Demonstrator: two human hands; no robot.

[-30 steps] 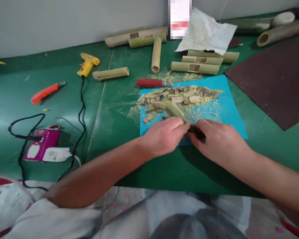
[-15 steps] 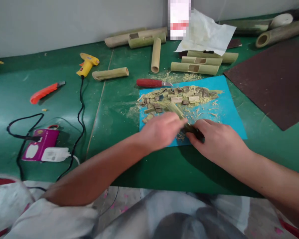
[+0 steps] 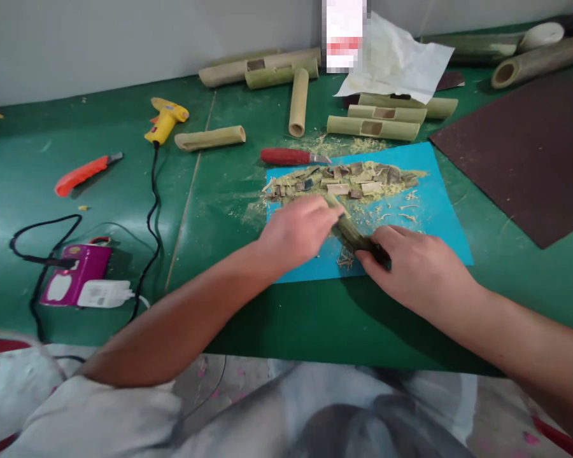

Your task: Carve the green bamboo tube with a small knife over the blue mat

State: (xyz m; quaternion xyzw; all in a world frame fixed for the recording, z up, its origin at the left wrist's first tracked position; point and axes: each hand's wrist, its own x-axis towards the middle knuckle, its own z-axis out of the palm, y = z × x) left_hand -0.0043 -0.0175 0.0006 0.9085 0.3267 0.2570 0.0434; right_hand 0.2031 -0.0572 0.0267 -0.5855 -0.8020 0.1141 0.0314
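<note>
A green bamboo tube (image 3: 347, 230) slants over the blue sheet (image 3: 451, 235). My right hand (image 3: 410, 257) is closed around its near end. At the far end of the tube, my left hand (image 3: 296, 232) is closed, fingertips against the bamboo. Something small and dark shows at those fingertips, too little of it to name. Just beyond the hands, bamboo chips (image 3: 338, 189) and pale shavings cover part of the sheet. A red-handled knife (image 3: 286, 156) lies at the sheet's far edge.
Cut bamboo tubes (image 3: 372, 128) lie at the back, some with square openings. On the left are a yellow glue gun (image 3: 167, 121), an orange utility knife (image 3: 83, 176) and a purple power strip (image 3: 93, 257) with cords. A dark brown sheet (image 3: 525, 165) lies right.
My left hand has slid away from my right hand, up and left along the bamboo tube, uncovering its middle. My right hand has kept its hold.
</note>
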